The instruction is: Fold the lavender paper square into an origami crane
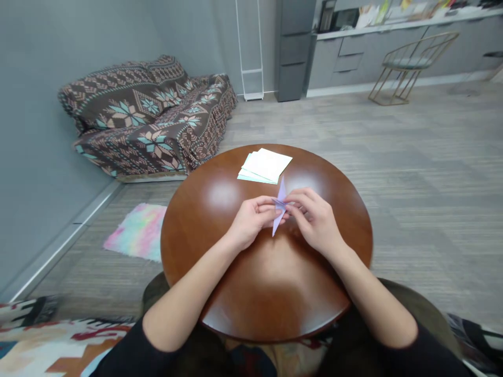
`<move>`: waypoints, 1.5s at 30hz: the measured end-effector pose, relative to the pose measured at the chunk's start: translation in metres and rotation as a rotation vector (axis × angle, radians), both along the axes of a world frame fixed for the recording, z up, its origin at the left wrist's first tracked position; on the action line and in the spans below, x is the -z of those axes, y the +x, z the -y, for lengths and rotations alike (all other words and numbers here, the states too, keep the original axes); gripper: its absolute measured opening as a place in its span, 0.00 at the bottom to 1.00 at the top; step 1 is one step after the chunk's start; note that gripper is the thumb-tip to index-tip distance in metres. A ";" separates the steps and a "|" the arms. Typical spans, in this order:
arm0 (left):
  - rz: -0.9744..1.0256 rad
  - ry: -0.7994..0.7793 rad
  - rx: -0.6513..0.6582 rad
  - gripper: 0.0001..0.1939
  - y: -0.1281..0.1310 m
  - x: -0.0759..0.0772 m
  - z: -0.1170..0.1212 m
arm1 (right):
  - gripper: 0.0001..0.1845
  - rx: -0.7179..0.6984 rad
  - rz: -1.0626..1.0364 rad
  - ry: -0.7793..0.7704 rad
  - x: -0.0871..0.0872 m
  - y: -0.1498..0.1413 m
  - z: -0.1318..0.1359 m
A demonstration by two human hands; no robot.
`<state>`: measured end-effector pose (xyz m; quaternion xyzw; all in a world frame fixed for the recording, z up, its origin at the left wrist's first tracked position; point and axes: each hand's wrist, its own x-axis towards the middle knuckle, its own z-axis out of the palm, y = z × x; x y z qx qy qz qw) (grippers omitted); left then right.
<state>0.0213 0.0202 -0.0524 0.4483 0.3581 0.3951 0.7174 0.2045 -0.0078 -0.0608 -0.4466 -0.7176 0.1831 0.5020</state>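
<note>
A folded piece of purple origami paper (282, 189) is held between both hands above the round brown table (204, 235). Its two pointed ends stick out, one away from me and one toward me. My left hand (254, 217) pinches its middle from the left, thumb and fingers closed on it. From the right, my right hand (312, 215) grips the middle folds with thumb and fingertips. The fingers hide part of the folds. Just beyond the hands lies a small fanned stack of pale paper sheets (267, 164).
A patterned, covered sofa (153, 118) stands at the back left, with a fluffy pastel rug (137, 230) on the floor nearer me. Farther off are a grey fridge (294, 52), a kitchen counter (369, 30) and a gold-framed chair (408, 63).
</note>
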 end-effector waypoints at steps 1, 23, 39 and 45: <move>-0.011 0.011 -0.011 0.23 0.000 0.001 0.000 | 0.07 -0.006 0.006 -0.010 0.000 0.000 0.000; -0.575 0.595 -0.056 0.11 -0.010 0.002 -0.008 | 0.06 0.144 0.298 -0.035 0.001 0.012 -0.004; -0.049 0.244 -0.118 0.12 0.003 0.008 -0.006 | 0.12 -0.182 -0.215 -0.458 -0.008 -0.006 0.004; -0.134 0.271 -0.181 0.12 0.001 0.012 -0.008 | 0.14 -0.156 -0.239 -0.544 -0.007 -0.006 0.003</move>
